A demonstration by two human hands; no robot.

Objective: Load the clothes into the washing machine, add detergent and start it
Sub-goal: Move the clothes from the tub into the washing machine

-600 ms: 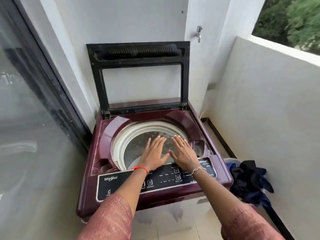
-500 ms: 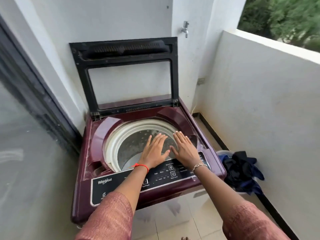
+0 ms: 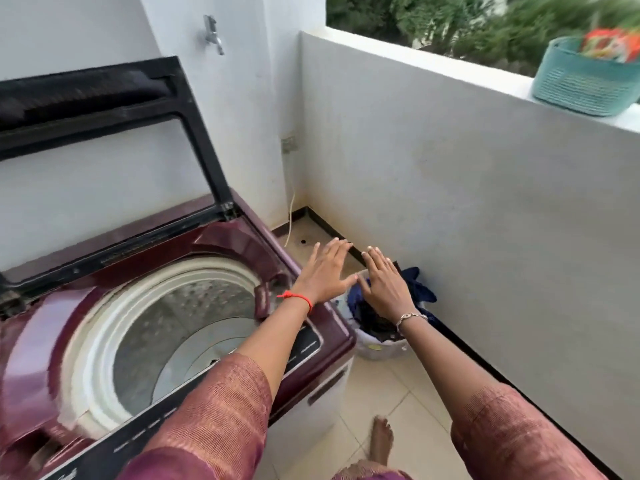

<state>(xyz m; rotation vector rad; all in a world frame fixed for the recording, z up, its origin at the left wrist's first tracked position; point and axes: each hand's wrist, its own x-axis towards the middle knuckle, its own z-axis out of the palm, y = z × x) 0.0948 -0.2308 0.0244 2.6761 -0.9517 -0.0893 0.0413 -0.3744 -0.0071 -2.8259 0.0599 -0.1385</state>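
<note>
A maroon top-loading washing machine (image 3: 242, 247) fills the left side, its black-framed lid (image 3: 194, 133) standing up and the steel drum (image 3: 180, 327) bare inside. To its right, on the floor by the wall, a white basket (image 3: 375, 348) holds dark blue and black clothes (image 3: 419, 289). My left hand (image 3: 323, 273) hovers flat over the machine's right edge, fingers spread, holding nothing. My right hand (image 3: 386, 287) is spread palm-down just above the clothes; whether it touches them I cannot tell.
A low white balcony wall (image 3: 485, 202) runs along the right, with a teal basket (image 3: 585, 81) of colourful items on its ledge. A tap (image 3: 213, 34) juts from the back wall. My bare foot (image 3: 381, 439) stands on the tiled floor.
Both hands left the drum opening and swung right, now over the machine's edge and the clothes basket. The view turned right as well, bringing the ledge basket into sight.
</note>
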